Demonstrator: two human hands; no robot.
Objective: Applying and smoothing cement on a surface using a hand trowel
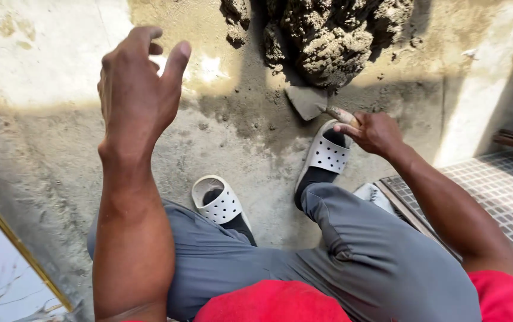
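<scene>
Right hand (375, 132) gripped the trowel (311, 102) handle, blade tip at the foot of the mortar pile (334, 42); left hand (137, 89) hung empty, fingers loosely curled, above the floor (42, 155).

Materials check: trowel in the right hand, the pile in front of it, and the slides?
Trowel: blade looks like dull grey metal, mortar-smeared; handle partly hidden by the right hand, likely wood.
Pile: damp sandy mortar or cement mix, clumpy, grey-brown.
Slides: white moulded foam or rubber, matte, perforated straps.
</scene>
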